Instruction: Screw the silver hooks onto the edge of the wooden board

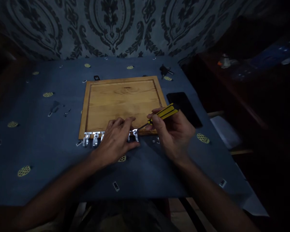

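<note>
A wooden board (pixel 123 100) with a raised frame lies flat on the table. Along its near edge runs a silver hook rail (pixel 95 133) with several metal hooks. My left hand (pixel 117 138) is laid over the middle of that rail, thumb on the near side and fingers on the board, holding it in place. In my right hand (pixel 172 132) is a screwdriver (pixel 163 115) with a yellow and black handle, gripped between thumb and fingers. Its shaft slants down left, and the tip is at the rail's right end; whether it sits in a screw cannot be made out.
A blue patterned cloth (pixel 55 167) covers the table. Right of the board lies a dark phone (pixel 185 108). Small screws (pixel 67 112) and a small clear bag (pixel 54 107) lie to the left. A dark object (pixel 165 71), perhaps keys, is behind right.
</note>
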`<move>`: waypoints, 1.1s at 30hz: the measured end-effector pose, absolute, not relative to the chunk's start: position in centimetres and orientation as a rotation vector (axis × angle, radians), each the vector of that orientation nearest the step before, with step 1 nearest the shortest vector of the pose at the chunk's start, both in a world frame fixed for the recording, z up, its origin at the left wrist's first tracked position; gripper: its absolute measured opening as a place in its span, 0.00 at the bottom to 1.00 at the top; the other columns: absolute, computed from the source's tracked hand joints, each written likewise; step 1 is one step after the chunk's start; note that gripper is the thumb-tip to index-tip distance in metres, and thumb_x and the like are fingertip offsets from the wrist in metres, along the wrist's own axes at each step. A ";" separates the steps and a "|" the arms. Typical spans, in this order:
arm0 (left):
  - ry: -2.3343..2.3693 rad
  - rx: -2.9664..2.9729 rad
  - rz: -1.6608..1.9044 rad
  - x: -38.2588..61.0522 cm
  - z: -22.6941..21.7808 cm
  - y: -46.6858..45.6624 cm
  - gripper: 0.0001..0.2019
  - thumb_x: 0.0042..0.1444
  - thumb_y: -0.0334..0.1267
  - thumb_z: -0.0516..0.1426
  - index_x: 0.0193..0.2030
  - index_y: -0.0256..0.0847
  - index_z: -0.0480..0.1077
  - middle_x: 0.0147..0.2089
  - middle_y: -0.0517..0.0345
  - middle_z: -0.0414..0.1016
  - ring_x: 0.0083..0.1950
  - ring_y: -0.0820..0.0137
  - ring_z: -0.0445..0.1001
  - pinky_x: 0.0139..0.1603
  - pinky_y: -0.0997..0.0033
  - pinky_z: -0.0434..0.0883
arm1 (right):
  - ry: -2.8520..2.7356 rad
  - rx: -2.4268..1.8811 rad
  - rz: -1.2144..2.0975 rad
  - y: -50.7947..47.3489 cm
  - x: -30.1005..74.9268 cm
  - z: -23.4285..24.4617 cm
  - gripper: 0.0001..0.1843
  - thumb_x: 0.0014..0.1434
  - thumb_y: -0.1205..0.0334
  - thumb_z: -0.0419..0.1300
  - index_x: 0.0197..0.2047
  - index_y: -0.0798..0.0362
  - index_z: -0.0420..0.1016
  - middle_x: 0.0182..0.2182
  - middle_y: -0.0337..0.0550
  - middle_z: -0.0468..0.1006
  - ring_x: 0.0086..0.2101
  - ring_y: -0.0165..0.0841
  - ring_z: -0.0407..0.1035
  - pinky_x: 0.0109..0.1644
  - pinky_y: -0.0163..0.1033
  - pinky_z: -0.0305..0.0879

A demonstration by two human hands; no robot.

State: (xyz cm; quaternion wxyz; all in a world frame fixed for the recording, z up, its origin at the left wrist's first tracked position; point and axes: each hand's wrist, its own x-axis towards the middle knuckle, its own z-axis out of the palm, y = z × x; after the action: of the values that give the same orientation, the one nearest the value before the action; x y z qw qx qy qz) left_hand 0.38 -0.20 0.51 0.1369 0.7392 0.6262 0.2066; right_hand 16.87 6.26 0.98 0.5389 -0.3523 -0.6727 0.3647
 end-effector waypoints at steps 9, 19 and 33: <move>1.800 2.144 0.580 0.4 0.5 -0.2 0.35 0.54 0.41 0.70 0.64 0.41 0.58 0.51 0.52 0.78 0.56 0.54 0.72 0.55 0.54 0.65 | -1.640 -0.834 0.848 6.5 16.6 0.0 0.08 0.63 0.56 0.64 0.42 0.49 0.75 0.26 0.33 0.78 0.25 0.28 0.75 0.30 0.36 0.73; 1.817 2.150 0.540 0.4 0.5 -0.2 0.35 0.55 0.42 0.69 0.63 0.39 0.58 0.50 0.51 0.76 0.55 0.54 0.72 0.55 0.56 0.65 | -1.727 -0.837 0.857 6.2 16.6 0.2 0.11 0.60 0.54 0.67 0.35 0.50 0.72 0.29 0.37 0.78 0.26 0.30 0.74 0.30 0.38 0.74; 1.796 2.149 0.548 0.4 0.5 -0.2 0.33 0.55 0.42 0.69 0.61 0.38 0.58 0.47 0.53 0.77 0.54 0.55 0.71 0.54 0.56 0.64 | -1.725 -0.742 1.224 7.1 17.0 2.0 0.18 0.63 0.49 0.63 0.51 0.49 0.76 0.31 0.37 0.80 0.22 0.26 0.73 0.31 0.35 0.75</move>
State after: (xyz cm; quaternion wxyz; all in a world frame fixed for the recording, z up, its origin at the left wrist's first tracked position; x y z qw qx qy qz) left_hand 0.39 -0.21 0.46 0.1436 0.7452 0.6228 0.1901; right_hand 17.03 7.06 2.04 0.4351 -0.2980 -0.6928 0.4918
